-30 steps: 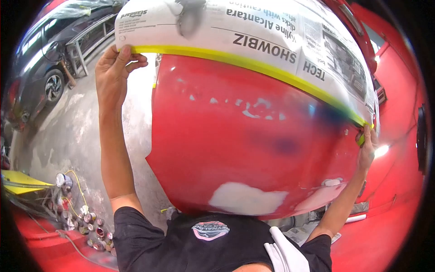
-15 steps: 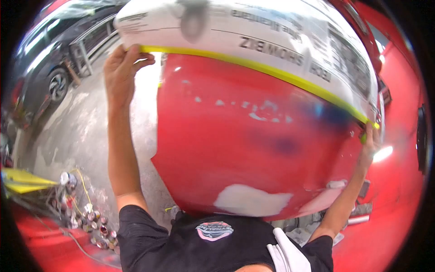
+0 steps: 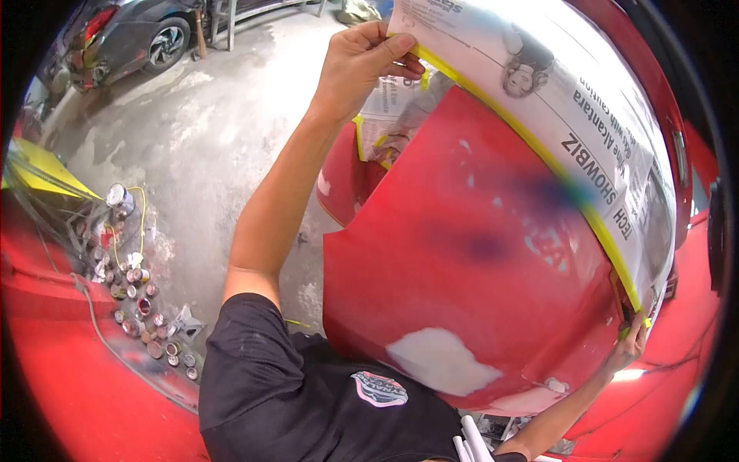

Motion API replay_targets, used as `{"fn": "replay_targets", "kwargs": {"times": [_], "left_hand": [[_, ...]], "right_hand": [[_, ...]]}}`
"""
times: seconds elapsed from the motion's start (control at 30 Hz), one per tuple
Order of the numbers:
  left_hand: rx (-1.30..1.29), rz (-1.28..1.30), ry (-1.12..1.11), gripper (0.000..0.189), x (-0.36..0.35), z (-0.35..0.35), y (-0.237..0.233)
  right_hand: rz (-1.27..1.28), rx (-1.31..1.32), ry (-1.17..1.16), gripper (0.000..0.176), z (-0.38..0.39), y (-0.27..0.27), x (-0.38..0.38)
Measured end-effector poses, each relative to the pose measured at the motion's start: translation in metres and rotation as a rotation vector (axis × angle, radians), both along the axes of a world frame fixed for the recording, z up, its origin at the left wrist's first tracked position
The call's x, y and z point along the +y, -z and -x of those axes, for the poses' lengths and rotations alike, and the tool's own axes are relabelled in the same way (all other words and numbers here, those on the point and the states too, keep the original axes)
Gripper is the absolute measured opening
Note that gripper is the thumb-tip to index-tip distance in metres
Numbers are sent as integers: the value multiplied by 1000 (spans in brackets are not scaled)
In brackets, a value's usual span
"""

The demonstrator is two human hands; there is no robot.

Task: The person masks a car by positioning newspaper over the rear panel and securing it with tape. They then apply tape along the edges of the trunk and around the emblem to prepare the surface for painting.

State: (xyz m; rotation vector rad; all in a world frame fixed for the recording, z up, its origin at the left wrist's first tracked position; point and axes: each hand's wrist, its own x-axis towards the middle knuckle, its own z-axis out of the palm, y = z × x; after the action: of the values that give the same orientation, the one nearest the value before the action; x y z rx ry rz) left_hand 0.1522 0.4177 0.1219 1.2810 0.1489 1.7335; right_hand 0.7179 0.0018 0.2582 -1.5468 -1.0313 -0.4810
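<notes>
A newspaper sheet [image 3: 554,85] spans the top of a red car panel [image 3: 431,277], edged with a strip of yellow masking tape [image 3: 531,138]. At the strip's upper left end, my left hand [image 3: 362,65] pinches the taped corner between thumb and fingers. My right hand [image 3: 631,344] is at the lower right end, its fingers closed on the tape and paper edge there; a small green thing partly shows beneath them. The panel carries a pale filler patch [image 3: 443,360] near my body and several small bare spots.
Another newspaper piece with yellow tape [image 3: 379,115] hangs behind the panel. At left, several paint cans [image 3: 154,339] stand on the concrete floor [image 3: 185,200]. A dark car [image 3: 131,46] is parked at the upper left. White rolls [image 3: 473,443] show by my shirt.
My view has turned, so the panel and paper appear tilted and further right. Both hands stay at the two ends of the taped edge. The newspaper behind the panel now shows.
</notes>
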Motion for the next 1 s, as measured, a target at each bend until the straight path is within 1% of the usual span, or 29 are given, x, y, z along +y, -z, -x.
{"fn": "replay_targets", "kwargs": {"times": [0.17, 0.33, 0.4, 0.43, 0.47, 0.5, 0.53, 0.57, 0.63, 0.7, 0.77, 0.8, 0.83, 0.87, 0.93, 1.0], "left_hand": [[-32, -22, -8, 27, 2, -7, -4], [-60, -31, -11, 28, 10, -22, -14], [-71, 31, -74, 26, 9, -25, -16], [-47, 47, -116, 25, 7, -26, -16], [-71, 11, -110, 24, 10, -28, -13], [-83, 33, -141, 21, 7, -30, -14], [-94, 58, -174, 18, 3, -31, -15], [-86, 58, -205, 19, -2, -30, -15], [-79, 26, -249, 19, -5, -29, -14], [-56, 51, -296, 24, -12, -27, -14], [-29, 56, -357, 27, -16, -29, -14], [-32, 65, -378, 26, -20, -31, -16], [-24, 68, -386, 24, -26, -33, -21], [-10, 66, -352, 34, -21, -32, -18], [8, 32, -413, 56, -26, -32, -22], [50, 62, -541, 67, -29, -24, -28]], "right_hand": [[38, -39, 8, 33, 15, 0, 2], [61, 20, 77, 35, -6, -2, -2], [34, 26, 99, 36, -12, 1, -5], [41, 6, 75, 36, 0, 0, -3], [48, -13, 54, 36, 12, 0, -1], [31, 1, 81, 36, 21, -1, -1], [55, -58, 106, 37, 30, -2, 2], [82, -115, 129, 40, 38, -2, 4], [110, -103, 201, 39, 52, -6, 6], [144, -87, 273, 39, 48, -3, 6], [126, -492, 320, 39, 36, 2, 2], [122, -469, 346, 39, 34, 2, -1], [209, -427, 403, 38, 36, -1, -4], [293, -380, 456, 38, 34, -1, -6], [143, -379, 241, 37, 14, 9, -10], [-19, -360, 169, 34, 34, 8, 2]]}}
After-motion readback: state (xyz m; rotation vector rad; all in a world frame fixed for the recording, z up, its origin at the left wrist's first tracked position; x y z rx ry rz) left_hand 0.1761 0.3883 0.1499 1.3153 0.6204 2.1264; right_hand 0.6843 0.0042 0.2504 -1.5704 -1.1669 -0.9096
